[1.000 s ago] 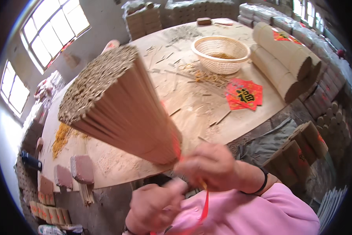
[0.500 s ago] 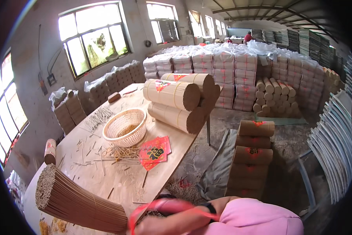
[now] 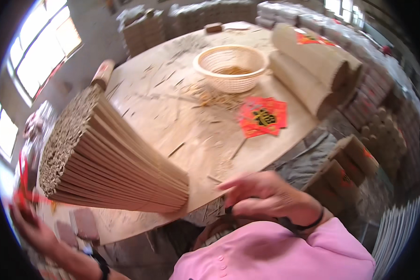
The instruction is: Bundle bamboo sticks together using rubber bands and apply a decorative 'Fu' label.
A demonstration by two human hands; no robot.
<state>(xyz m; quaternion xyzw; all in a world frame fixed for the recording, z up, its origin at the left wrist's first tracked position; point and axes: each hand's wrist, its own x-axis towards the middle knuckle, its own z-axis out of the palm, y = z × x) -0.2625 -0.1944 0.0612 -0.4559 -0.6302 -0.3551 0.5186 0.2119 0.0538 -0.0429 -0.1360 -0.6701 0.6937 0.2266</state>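
Observation:
A large bundle of thin brown sticks [image 3: 126, 158] leans at the left of the wooden table [image 3: 191, 135], its rough end facing left and its narrower end near the front edge. At the far left, blurred, my left hand [image 3: 25, 217] is closed on a red strip [image 3: 24, 186], whose loops rise above the fingers. A faint red streak runs from it toward the bundle's lower edge. My right hand [image 3: 270, 196] is raised over the table's front edge, right of the bundle. Its fingers are bent and apart, and nothing shows between them.
A pale woven plastic basket [image 3: 233, 88] stands mid-table, loose stick bits around it. Red printed paper sheets [image 3: 263, 116] lie in front of it. Large wrapped stick rolls [image 3: 303, 74] are piled at the right edge. Behind the bundle lies a small roll [image 3: 103, 72].
The view has swung left and down over the table. My hands, formerly near the bundle's lower end with the red strip, are now far apart; the strip is at the far left.

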